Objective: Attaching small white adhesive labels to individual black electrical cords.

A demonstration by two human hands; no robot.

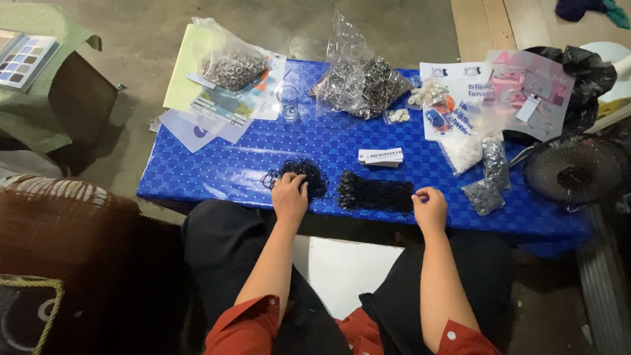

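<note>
My left hand [290,196] rests on a loose tangle of black cords [309,172] near the front edge of the blue checked table [230,164], fingers curled into the pile. My right hand [430,205] pinches the right end of a neat bundle of black cords [374,193] laid side by side. A small stack of white cards [381,156] lies just behind the bundle.
Clear bags of metal rings [233,66] and dark metal parts [365,82] stand at the back, with a glass [288,102] between them. Small bags of white and grey pieces [483,171] and printed sheets [460,92] lie right. A black fan [575,172] stands off the right edge.
</note>
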